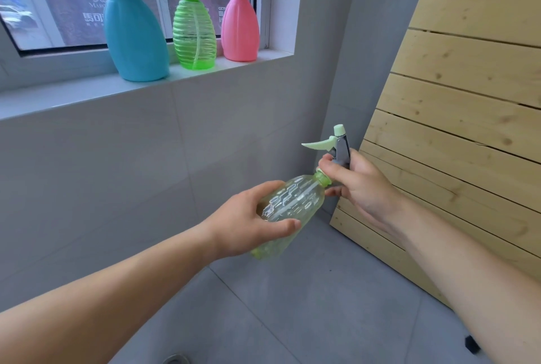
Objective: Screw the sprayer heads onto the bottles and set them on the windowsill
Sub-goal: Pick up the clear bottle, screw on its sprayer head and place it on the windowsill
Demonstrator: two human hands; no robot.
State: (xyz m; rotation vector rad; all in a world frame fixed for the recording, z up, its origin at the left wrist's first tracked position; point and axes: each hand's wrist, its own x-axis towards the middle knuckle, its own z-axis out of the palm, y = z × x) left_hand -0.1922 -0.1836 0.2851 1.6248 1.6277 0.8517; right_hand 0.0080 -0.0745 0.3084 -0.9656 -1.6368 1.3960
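Observation:
My left hand [248, 220] grips the body of a clear pale-green bottle [295, 200], held tilted in the air with its neck pointing up to the right. My right hand [360, 185] is closed around the sprayer head [336, 144], grey with a light-green trigger and nozzle, which sits at the bottle's green collar. On the windowsill [73, 94] stand three bottles with sprayer heads on: a blue bottle [134, 39], a ribbed green bottle [194, 33] and a pink bottle [240, 30].
A slatted wooden panel [468, 100] leans against the wall on the right, close behind my right hand. Grey wall tiles run below the sill, and grey floor tiles [307, 305] lie beneath my arms. A floor drain [175, 359] shows at the bottom edge.

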